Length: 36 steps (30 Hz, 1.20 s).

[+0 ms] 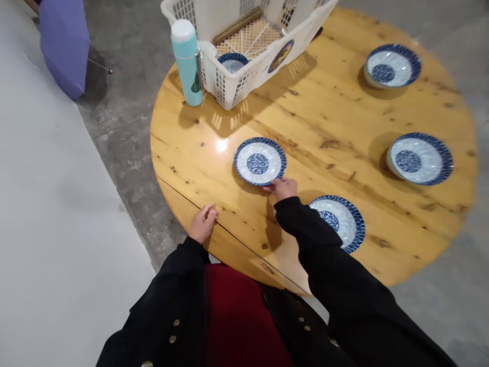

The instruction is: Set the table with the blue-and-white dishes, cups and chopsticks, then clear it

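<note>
My right hand (283, 188) pinches the near right rim of a blue-and-white bowl (273, 156), its thumb and fingers closed at the edge. The bowl is at the left-middle of the round table; I cannot tell whether its base touches the wood. My left hand (204, 223) lies at the table's near left edge, fingers loosely bent and apart from any object. Just right of my right wrist stands a second bowl (349, 232) of the same pattern, partly hidden by my sleeve.
Two more matching bowls, a far one (405, 66) and a nearer one (430, 159), stand on the right of the wooden table (324, 122). At the back are a white plastic basket (260, 74) holding a bowl (233, 62), and a turquoise bottle (187, 66). A purple umbrella (64, 46) lies far left.
</note>
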{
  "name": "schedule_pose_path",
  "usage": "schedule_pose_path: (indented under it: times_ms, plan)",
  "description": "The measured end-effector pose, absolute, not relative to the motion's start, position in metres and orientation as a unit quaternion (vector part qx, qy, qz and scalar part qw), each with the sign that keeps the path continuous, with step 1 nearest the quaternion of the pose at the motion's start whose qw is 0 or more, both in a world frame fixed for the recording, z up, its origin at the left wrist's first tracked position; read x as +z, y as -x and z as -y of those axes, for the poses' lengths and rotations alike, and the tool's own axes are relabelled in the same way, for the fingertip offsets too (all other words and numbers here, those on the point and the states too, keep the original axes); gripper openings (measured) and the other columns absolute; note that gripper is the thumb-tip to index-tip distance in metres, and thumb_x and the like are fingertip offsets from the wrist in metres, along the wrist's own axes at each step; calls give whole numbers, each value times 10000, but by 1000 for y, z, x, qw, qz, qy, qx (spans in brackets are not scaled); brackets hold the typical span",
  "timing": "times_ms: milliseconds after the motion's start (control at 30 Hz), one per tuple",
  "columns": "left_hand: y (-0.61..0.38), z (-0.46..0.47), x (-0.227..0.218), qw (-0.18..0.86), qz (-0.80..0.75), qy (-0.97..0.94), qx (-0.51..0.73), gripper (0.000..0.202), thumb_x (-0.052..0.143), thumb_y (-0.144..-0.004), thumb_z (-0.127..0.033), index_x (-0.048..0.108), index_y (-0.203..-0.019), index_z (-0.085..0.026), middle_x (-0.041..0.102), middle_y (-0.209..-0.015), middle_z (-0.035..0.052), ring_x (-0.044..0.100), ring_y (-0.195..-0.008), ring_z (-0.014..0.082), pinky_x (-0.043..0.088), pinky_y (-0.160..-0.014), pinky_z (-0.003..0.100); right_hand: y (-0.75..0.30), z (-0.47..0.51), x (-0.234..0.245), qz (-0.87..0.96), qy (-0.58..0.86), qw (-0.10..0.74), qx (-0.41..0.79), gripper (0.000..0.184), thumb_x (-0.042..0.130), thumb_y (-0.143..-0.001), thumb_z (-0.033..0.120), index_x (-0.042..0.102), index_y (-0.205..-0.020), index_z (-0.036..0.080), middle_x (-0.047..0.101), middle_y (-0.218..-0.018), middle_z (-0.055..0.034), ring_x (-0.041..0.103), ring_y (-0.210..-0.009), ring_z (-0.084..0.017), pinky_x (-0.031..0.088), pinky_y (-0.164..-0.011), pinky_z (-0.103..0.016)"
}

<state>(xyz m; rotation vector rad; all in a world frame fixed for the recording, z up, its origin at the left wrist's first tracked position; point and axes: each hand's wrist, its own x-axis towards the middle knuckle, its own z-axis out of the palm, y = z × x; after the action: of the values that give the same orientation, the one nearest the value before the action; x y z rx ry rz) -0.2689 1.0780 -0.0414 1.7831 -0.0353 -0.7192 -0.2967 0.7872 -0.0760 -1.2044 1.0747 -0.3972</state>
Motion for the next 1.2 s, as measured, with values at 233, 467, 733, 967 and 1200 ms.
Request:
schedule_pose_path:
  times_ms: [233,467,733,967,1200]
  plan:
    - [200,-1061,-51,579,-17,-771,-265,419,579,-893,-384,576,-1224,-128,676,-789,32,658,-670,137,535,-648,246,269,-879,-74,-459,524,709,-111,124,612,-656,104,521,-662,187,581,-563,23,621,-488,-134,630,-496,-284]
    - [176,-1071,-58,563,27,-786,-253,171,591,-889,-320,565,-785,-188,639,-696,24,681,-665,196,526,-617,281,275,-901,-76,-437,578,682,-97,100,618,-645,214,538,-703,200,617,-609,1,633,-515,-180,614,-497,-330]
    - [167,-1072,-60,554,47,-782,-281,182,581,-871,-288,494,-738,-200,600,-656,11,674,-621,192,524,-590,282,283,-902,-70,-442,580,679,-84,191,650,-686,353,555,-760,204,639,-639,-6,668,-578,-202,598,-551,-337]
    - [157,-1073,-53,562,63,-767,-302,159,610,-831,-336,549,-814,-190,628,-709,18,672,-649,186,535,-575,267,280,-915,-72,-449,585,664,-125,282,635,-704,468,566,-811,217,618,-639,18,665,-629,-199,565,-584,-316]
    - [141,-1069,-53,557,95,-759,-323,198,596,-804,-369,561,-867,-185,628,-709,10,673,-632,191,546,-581,278,273,-920,-75,-452,592,647,-165,200,595,-756,421,522,-753,234,587,-599,44,653,-613,-181,534,-599,-290]
